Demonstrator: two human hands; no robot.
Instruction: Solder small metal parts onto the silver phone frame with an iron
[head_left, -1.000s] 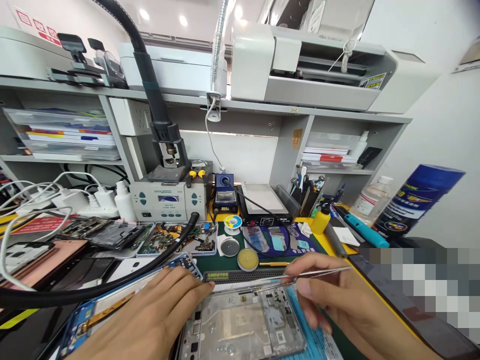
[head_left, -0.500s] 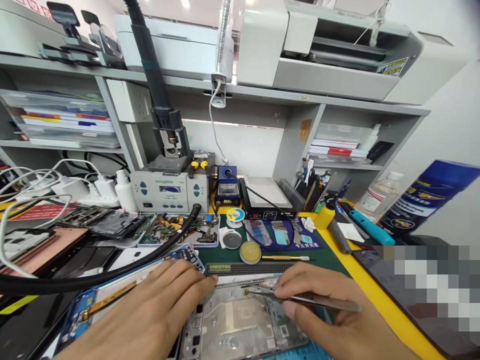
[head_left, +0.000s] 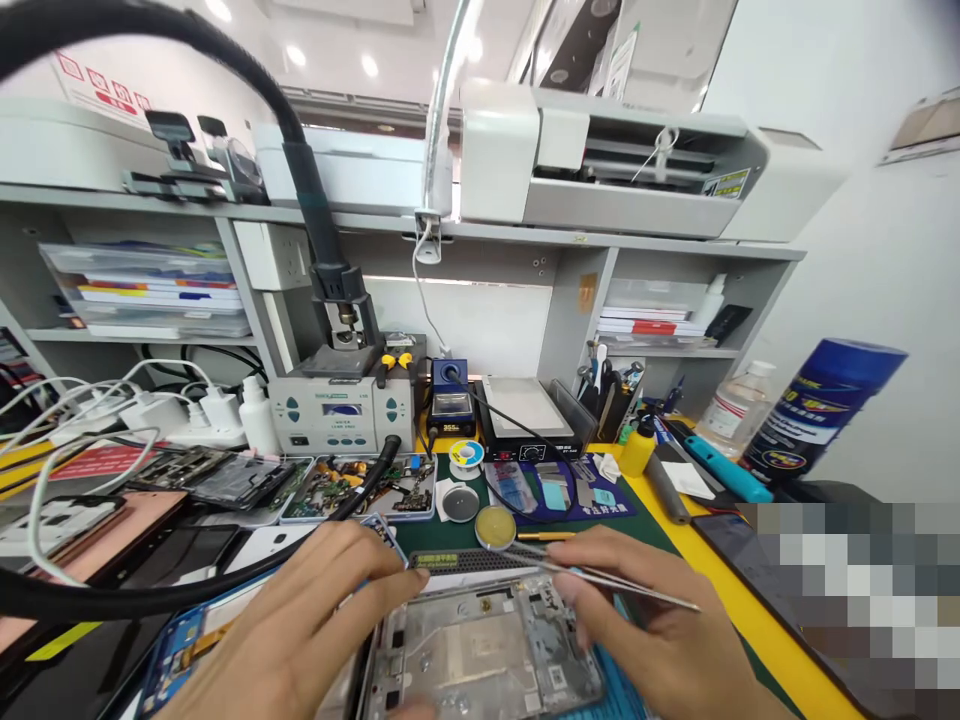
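— Where is the work sitting?

— The bare phone frame (head_left: pixel 487 650) lies flat on the green mat (head_left: pixel 660 530), low in my view, between both hands.

— What is your left hand doing?

— My left hand (head_left: pixel 315 620) rests on the frame's upper left corner, fingers loosely curled, tips pressing down, gripping nothing.

— And the right?

— My right hand (head_left: pixel 637 625) pinches the tweezers (head_left: pixel 600 578) between thumb and fingers. Their tips sit at the frame's top edge, just in front of the round flux tin (head_left: pixel 495 527). The hot-air station (head_left: pixel 341 410) stands well behind.
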